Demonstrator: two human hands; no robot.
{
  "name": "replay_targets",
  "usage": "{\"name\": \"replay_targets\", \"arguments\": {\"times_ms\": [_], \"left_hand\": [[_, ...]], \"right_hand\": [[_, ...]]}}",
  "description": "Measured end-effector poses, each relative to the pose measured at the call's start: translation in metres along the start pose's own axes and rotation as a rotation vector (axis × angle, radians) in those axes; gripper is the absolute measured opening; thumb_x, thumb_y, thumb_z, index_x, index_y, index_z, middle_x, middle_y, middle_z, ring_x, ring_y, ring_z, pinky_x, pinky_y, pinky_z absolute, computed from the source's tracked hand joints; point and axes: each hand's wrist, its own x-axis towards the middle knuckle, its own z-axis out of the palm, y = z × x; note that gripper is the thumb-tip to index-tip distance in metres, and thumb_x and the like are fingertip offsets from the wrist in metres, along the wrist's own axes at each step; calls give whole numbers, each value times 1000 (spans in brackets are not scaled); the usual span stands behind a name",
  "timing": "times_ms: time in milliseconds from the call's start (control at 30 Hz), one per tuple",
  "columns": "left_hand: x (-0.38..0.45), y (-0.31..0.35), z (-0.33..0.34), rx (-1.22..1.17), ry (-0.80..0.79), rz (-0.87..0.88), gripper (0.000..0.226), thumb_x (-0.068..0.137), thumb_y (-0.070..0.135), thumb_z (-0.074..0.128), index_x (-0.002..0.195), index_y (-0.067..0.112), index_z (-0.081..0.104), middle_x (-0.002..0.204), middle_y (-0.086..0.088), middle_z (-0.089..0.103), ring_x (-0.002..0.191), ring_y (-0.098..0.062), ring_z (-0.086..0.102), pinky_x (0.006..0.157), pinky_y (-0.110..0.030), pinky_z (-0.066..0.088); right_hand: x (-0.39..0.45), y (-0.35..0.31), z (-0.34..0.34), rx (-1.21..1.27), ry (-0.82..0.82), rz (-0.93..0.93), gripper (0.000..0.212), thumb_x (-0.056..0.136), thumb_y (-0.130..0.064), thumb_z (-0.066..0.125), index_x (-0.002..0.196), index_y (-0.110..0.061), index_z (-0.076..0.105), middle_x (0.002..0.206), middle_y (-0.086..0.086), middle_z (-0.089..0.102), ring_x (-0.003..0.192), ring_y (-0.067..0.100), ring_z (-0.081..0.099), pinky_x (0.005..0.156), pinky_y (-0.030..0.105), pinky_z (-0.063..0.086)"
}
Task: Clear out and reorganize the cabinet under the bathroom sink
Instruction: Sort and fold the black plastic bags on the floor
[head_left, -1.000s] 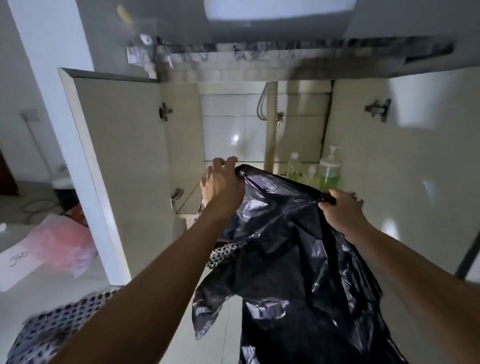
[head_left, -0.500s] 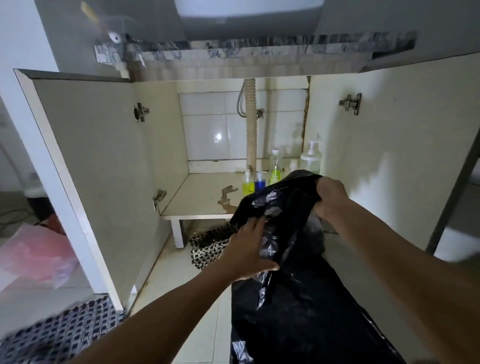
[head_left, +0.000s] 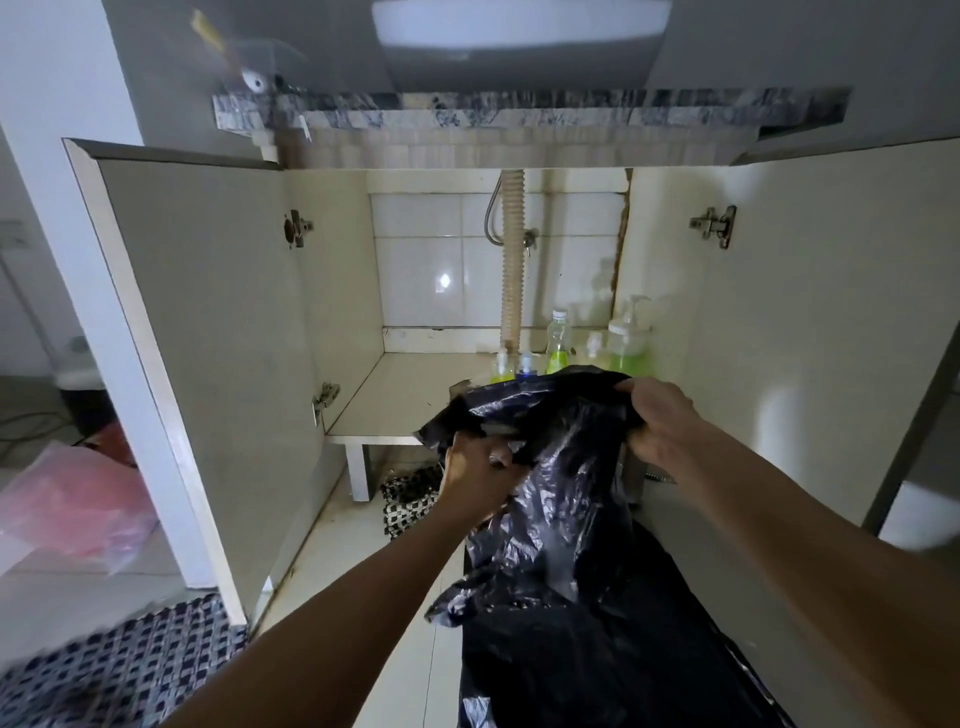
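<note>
black bag (head_left: 571, 519) hiding bottle bases, patterned mat (head_left: 119, 670) blurred, cut off

Bare forearms, no sleeves; hands ungloved.

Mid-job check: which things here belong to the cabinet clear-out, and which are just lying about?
Job: black bag, gripped by left hand and right hand; bottles on the cabinet shelf.
Lying about: pink bag; checked mat; drain hose.
</note>
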Motion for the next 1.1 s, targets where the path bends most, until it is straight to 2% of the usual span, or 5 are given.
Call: {"name": "replay_targets", "arguments": {"times_ms": [300, 533, 800, 967, 1100], "left_hand": [[8, 13, -30, -236, -51, -20, 29, 87, 13, 62, 63, 19, 48, 61, -2, 44, 55, -15, 39, 55, -25, 31], [19, 27, -49, -296, -66, -30, 26, 88, 16, 64, 65, 14, 51, 69, -8, 52, 62, -18, 47, 59, -27, 35], [14, 23, -63, -347, -242, -143, 25, 86, 22, 66, 64, 20, 54, 84, -11, 55, 78, -21, 52, 71, -30, 38], [10, 21, -64, -380, -334, -240, 12, 89, 17, 64, 82, 9, 60, 85, -16, 60, 73, -23, 57, 58, -24, 45], [7, 24, -64, -348, -364, -275, 18, 89, 23, 65, 94, 6, 63, 84, -16, 60, 70, -22, 56, 57, -24, 40]], "right_hand": [[13, -4, -11, 75, -101, -95, 10, 93, -16, 56, 88, -8, 58, 85, 8, 61, 75, 21, 60, 78, 39, 50], [-29, -12, 7, -1051, -382, -884, 57, 78, -7, 68, 130, -17, 46, 134, 1, 42, 121, 16, 43, 88, 17, 36], [-5, 45, 6, -1689, -600, -667, 121, 64, -57, 74, 149, -35, -8, 160, -4, -5, 147, 19, -6, 115, 56, -9], [-10, 67, 25, -1617, -578, -638, 107, 62, -84, 48, 147, -26, 19, 150, -3, 29, 139, 18, 26, 115, 56, 4], [-19, 75, 36, -1617, -433, -828, 23, 89, -41, 49, 95, -18, 48, 95, -1, 50, 103, 21, 52, 106, 46, 25]]}}
